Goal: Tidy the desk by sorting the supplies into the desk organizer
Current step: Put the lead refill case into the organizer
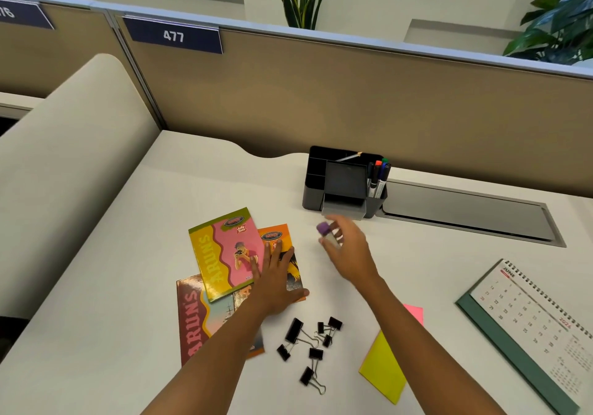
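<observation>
Right hand (348,249) pinches a purple-capped glue stick (328,233), blurred, just near of the desk organizer (343,183) — likely headed for a free compartment. Left hand (276,278) lies flat and open on the notebooks (224,254), gripping nothing, probably pinning them. Binder clips (308,347) and sticky notes (383,373) remain unsorted at the near edge.

Organizer (343,186) at the back of the desk (128,286), markers (378,177) in its right compartment; booklets (224,254) overlapping front-left of it; binder clips (309,344) scattered nearer, right of the booklets; sticky notes (383,373) further right, calendar (529,328) rightmost
</observation>
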A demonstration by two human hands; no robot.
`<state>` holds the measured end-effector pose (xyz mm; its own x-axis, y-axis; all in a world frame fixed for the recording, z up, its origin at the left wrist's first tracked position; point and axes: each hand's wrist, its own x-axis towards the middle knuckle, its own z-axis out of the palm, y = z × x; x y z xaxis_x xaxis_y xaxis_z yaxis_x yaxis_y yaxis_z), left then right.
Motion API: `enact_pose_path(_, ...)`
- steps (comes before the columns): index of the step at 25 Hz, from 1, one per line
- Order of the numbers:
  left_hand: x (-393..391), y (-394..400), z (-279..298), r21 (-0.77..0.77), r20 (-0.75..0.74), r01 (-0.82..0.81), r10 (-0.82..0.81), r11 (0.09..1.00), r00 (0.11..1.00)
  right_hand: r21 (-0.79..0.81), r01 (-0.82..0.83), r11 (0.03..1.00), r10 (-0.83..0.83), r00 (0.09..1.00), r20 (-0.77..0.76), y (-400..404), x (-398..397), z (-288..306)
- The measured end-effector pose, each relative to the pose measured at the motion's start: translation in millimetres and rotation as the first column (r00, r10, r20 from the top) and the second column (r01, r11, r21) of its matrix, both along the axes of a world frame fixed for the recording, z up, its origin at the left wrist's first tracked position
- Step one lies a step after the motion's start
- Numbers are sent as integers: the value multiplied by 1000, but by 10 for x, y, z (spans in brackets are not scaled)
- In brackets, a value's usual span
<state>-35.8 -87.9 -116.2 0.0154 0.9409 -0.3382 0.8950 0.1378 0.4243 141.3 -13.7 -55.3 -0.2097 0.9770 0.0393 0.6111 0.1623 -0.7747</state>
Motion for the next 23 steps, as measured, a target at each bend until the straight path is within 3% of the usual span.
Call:
enact_pose_path(3,-14,-12,-32,2,10,7,-7,1000,1000,82,97,992,-83,985,-153,353,-63,287)
enact_pose_path(7,-30,-5,-68,-5,4,18,-18,1000,1000,165,174,971,-138,969,-207,799,-202,520)
enact_pose_path(18,-34,-4,-65,-11,16,21,-21,1000,1000,73,98,992,-103,992,74,1113,-589,323)
enact_pose_path(23,-47,-5,-66,-6,24,21,-21,1000,999,68,119,991,-126,987,102,1131,-647,264)
